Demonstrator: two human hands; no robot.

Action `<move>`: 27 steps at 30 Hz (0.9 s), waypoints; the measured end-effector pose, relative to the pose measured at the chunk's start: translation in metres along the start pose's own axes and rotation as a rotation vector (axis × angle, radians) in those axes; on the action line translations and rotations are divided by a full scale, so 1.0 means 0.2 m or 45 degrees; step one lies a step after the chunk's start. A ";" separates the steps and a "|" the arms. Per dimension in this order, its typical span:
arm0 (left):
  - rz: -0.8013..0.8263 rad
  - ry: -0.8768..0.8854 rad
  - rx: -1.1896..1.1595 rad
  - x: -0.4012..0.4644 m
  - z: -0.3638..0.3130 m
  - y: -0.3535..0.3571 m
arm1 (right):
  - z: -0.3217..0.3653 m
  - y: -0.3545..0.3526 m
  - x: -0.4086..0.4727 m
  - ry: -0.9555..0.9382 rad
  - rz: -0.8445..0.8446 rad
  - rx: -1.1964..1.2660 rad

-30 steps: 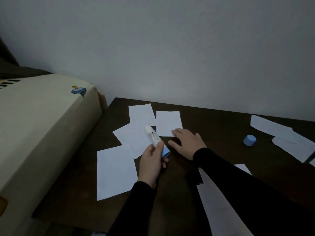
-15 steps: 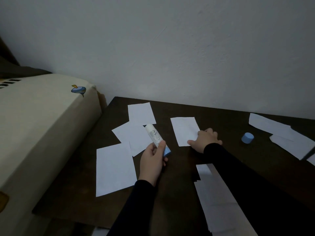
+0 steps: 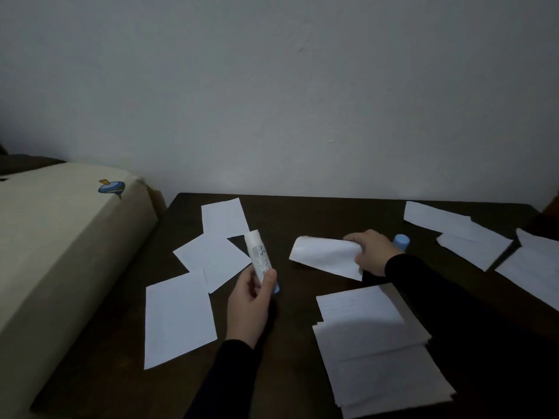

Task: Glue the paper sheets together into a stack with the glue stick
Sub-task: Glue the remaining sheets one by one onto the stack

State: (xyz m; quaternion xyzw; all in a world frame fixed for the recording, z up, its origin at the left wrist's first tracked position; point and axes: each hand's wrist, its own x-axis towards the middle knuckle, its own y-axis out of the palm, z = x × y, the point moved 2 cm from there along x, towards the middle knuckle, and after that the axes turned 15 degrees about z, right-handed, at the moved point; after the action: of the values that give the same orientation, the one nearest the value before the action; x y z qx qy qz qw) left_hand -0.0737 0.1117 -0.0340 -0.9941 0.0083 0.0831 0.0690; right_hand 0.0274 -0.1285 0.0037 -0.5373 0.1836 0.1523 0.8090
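Note:
My left hand (image 3: 249,306) grips a white glue stick (image 3: 258,255) with a blue base, uncapped and tilted away from me above the dark table (image 3: 287,373). My right hand (image 3: 370,251) pinches the right edge of a small white paper sheet (image 3: 325,255), which is lifted and curled off the table. The blue cap (image 3: 401,241) stands just behind that hand. A stack of lined sheets (image 3: 375,343) lies near me on the right. Three loose white sheets, at the back (image 3: 223,216), in the middle (image 3: 211,257) and nearest me (image 3: 177,319), lie on the left.
More white sheets (image 3: 472,237) are spread at the table's right side, reaching the frame edge. A cream cardboard box (image 3: 60,237) with a small spinning-top print stands against the table's left edge. A plain wall runs behind the table.
My right hand dragged one sheet rightward across the table, then lifted and curled it. My left hand kept the glue stick in about the same place. The view shifted, showing more of the near stack.

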 end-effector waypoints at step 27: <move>0.352 -0.042 -0.366 0.26 -0.22 0.60 | -0.43 0.12 -0.07 -0.324 -0.133 -0.095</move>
State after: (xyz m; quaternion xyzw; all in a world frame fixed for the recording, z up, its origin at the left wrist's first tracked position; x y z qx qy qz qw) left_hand -0.0184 -0.0132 -0.0159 -0.9816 0.1318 0.1084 -0.0857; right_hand -0.0078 -0.2006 -0.0391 -0.5520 0.0454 0.1837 0.8121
